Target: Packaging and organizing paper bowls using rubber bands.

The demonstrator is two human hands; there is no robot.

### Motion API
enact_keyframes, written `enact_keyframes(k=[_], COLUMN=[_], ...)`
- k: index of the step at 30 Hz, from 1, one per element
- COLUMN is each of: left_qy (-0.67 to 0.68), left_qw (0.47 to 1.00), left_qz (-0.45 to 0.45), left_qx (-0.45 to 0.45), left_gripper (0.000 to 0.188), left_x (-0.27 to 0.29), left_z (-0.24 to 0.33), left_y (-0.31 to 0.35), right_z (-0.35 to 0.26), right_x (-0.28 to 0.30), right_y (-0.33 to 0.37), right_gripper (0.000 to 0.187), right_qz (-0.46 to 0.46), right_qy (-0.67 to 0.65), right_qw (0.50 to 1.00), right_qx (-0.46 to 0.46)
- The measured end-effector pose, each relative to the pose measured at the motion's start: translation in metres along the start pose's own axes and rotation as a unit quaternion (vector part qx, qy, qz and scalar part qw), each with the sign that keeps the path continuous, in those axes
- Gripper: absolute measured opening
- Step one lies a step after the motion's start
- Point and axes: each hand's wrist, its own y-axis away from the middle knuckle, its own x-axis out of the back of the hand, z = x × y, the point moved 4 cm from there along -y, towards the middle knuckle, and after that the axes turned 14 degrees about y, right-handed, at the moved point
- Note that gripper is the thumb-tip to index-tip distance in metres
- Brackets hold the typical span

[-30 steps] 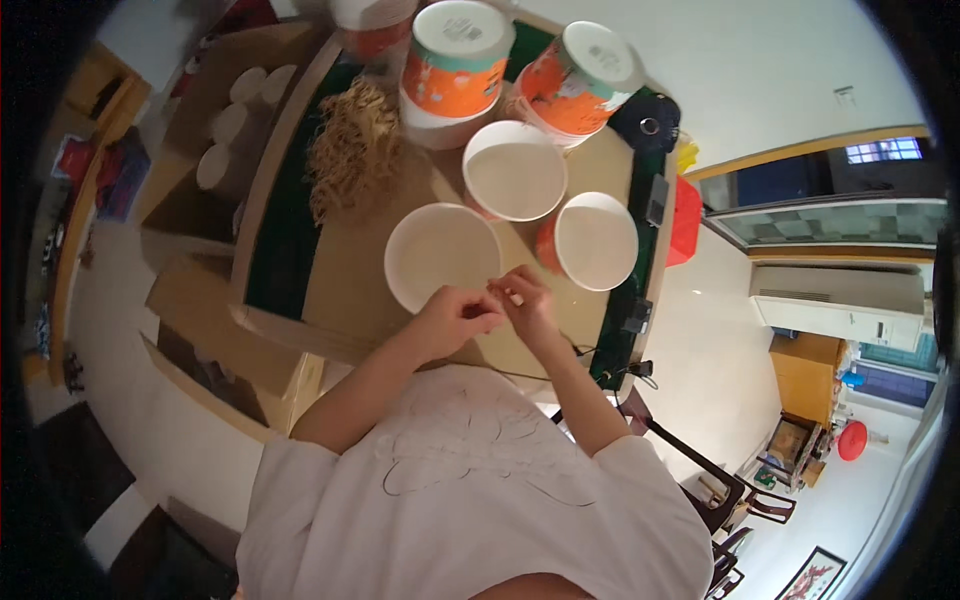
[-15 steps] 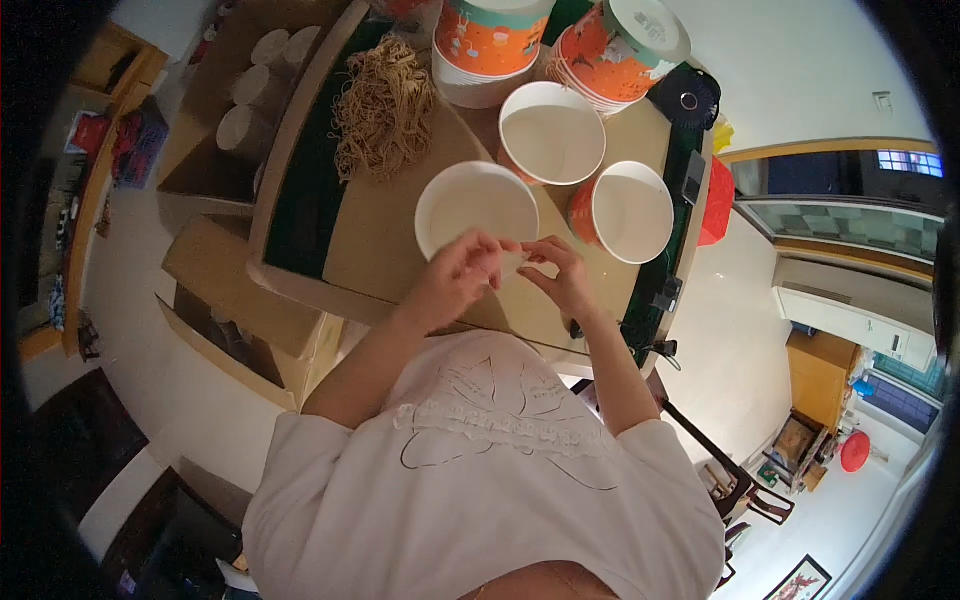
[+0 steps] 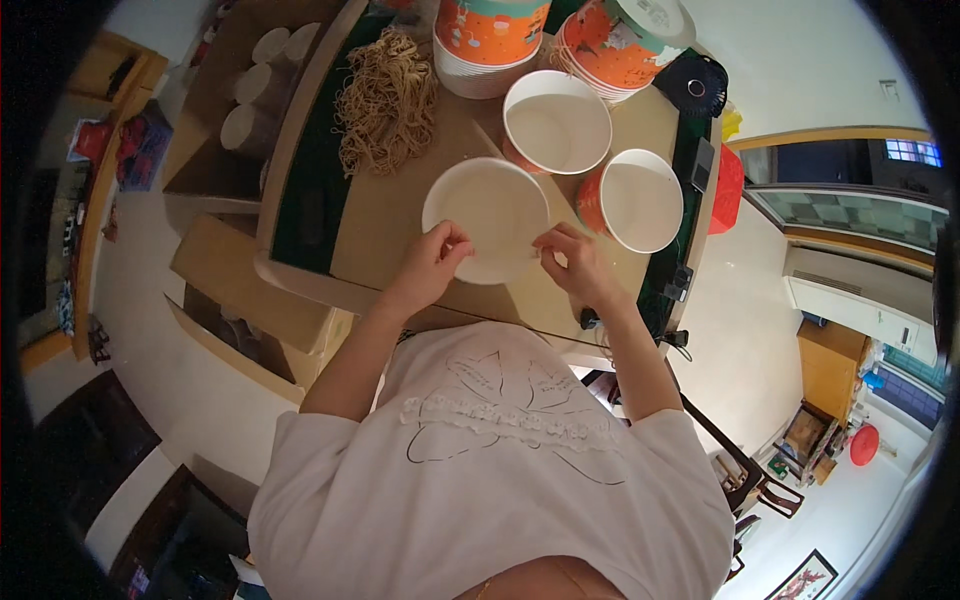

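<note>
A white-lined paper tub [image 3: 486,215] stands on the cardboard-covered table in front of me, its mouth facing up. My left hand [image 3: 432,262] is at its near left rim, thumb and fingers pinched together. On the near right side of the same tub, my right hand [image 3: 575,262] is closed with its fingertips together. What either pinch holds, if anything, is too small to make out. Beyond it a second paper tub [image 3: 557,122] stands open, and a third tub [image 3: 640,202] with an orange outside is to its right.
A heap of brown twine [image 3: 386,105] lies at the far left of the table. Behind are stacks of orange printed tubs [image 3: 492,38], [image 3: 612,50] and a small black fan [image 3: 694,84]. Cardboard boxes [image 3: 250,285] sit on the floor at left.
My hands have moved apart from where they were close together over the tub's near right edge. The left hand went left; the right hand shifted slightly right.
</note>
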Motion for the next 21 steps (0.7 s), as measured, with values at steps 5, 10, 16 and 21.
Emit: enact_keyframes(k=[5, 10, 16, 21], left_qy=[-0.119, -0.244, -0.108, 0.052], left_qw=[0.993, 0.969, 0.994, 0.997], left_qz=[0.0, -0.034, -0.018, 0.035], left_qx=[-0.013, -0.038, 0.003, 0.032], left_gripper=[0.008, 0.014, 0.017, 0.017], left_x=[0.023, 0.03, 0.022, 0.013], left_z=[0.024, 0.027, -0.001, -0.036], left_y=[0.005, 0.005, 0.003, -0.003], right_z=[0.011, 0.012, -0.024, -0.149], right_x=[0.007, 0.01, 0.047, 0.136], right_y=[-0.001, -0.018, -0.028, -0.022], right_gripper=[0.004, 0.009, 0.022, 0.024], right_qz=[-0.025, -0.147, -0.002, -0.041], right_qy=[0.03, 0.066, 0.079, -0.474], right_qw=[0.999, 0.987, 0.994, 0.846], right_qx=[-0.002, 0.025, 0.073, 0.238])
